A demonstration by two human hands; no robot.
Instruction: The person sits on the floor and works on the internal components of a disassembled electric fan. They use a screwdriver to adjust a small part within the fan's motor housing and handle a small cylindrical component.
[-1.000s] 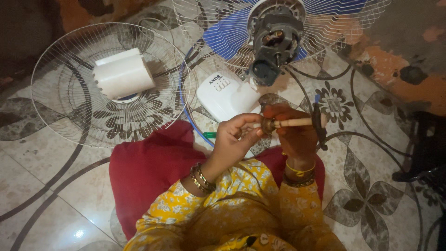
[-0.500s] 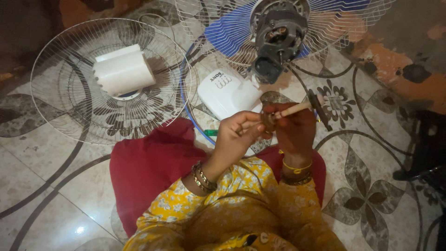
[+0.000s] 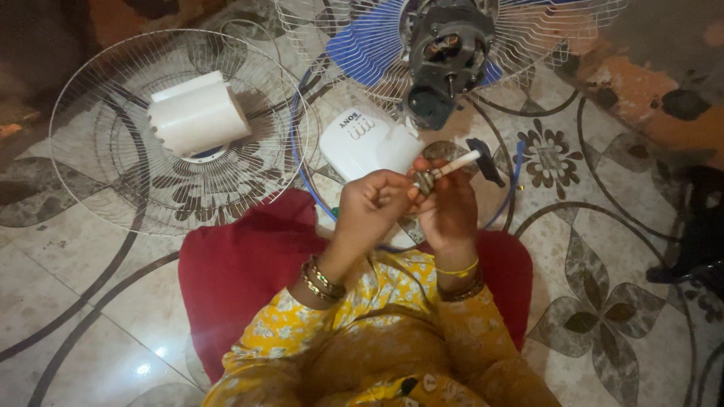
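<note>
My right hand (image 3: 451, 212) grips a small hammer (image 3: 461, 160) with a pale wooden handle and a dark head, the head pointing up and to the right. My left hand (image 3: 371, 205) pinches a small metal part at the handle's lower end. Both hands are raised over my lap, above a red cushion (image 3: 241, 264). Bangles sit on both wrists and the sleeves are yellow with a floral print. Just beyond my hands lies a white plastic fan cover (image 3: 362, 143), and farther off the dark fan motor (image 3: 446, 53) with blue blades (image 3: 369, 49) inside a wire guard.
A loose round wire fan guard (image 3: 98, 128) lies on the patterned tile floor at the left, with a white plastic housing (image 3: 197, 117) resting on it. A blue cable (image 3: 302, 169) runs beside the white cover. A dark object (image 3: 697, 234) stands at the right edge.
The hammer has tilted from nearly level to pointing up and right. My hands have shifted slightly to the left and closer together.
</note>
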